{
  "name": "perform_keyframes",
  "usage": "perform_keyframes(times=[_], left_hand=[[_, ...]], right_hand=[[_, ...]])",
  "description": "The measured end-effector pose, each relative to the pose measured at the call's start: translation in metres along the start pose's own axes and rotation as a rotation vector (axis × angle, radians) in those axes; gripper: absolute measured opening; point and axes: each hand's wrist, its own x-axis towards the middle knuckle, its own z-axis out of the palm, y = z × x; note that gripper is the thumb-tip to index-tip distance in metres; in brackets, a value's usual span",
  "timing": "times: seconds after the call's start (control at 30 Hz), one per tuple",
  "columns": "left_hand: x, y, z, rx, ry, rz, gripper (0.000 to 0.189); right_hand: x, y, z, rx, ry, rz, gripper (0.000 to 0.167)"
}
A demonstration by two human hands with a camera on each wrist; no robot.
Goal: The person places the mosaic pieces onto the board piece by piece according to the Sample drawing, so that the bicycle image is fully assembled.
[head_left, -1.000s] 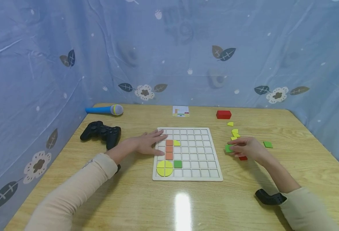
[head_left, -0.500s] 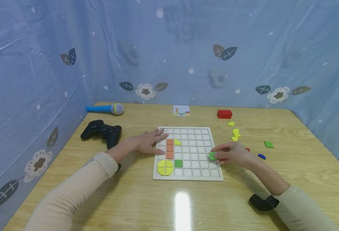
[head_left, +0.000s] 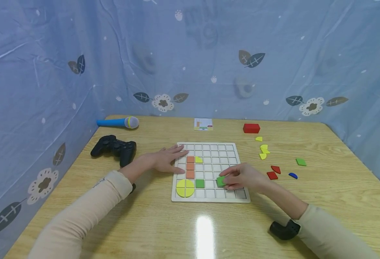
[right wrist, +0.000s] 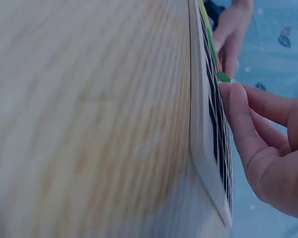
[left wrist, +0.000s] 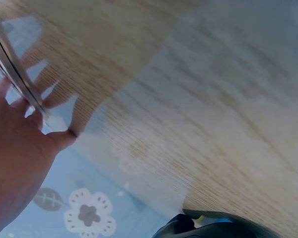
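A white grid board [head_left: 211,200] lies on the wooden table. On its left edge rests my left hand [head_left: 165,160], fingers spread and straight, also seen as the left hand [left wrist: 20,153] in the left wrist view. My right hand [head_left: 245,177] pinches a green square tile [head_left: 220,181] over the board's lower middle; the right wrist view shows the tile [right wrist: 223,76] at the fingertips. Another green square tile [head_left: 200,183] sits in a cell beside a yellow circle [head_left: 185,188] of quarter pieces. Orange square tiles [head_left: 190,166] form a column, with a yellow quarter piece [head_left: 198,159] at its top right.
Right of the board lie yellow pieces [head_left: 264,148], red pieces [head_left: 272,175], a blue half-round piece [head_left: 293,175] and a green tile [head_left: 301,162]. Behind stand a red block [head_left: 251,128] and a pattern card [head_left: 203,124]. A game controller [head_left: 113,147] and toy microphone [head_left: 118,122] lie left.
My right hand has carried the green square tile leftward from the loose pieces to over the board, uncovering the red and blue pieces. The left hand has stayed in place.
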Motion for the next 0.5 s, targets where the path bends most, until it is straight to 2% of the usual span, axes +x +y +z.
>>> perform_keyframes(times=[0.27,0.5], left_hand=[[0.0,0.0,0.001,-0.002,0.014,0.012,0.085],[0.001,0.0,0.001,-0.003,0.01,-0.004,0.085]], right_hand=[[0.006,-0.01,0.019,-0.031,-0.017,-0.036,0.03],[0.012,-0.012,0.028,-0.038,0.004,-0.027,0.026]])
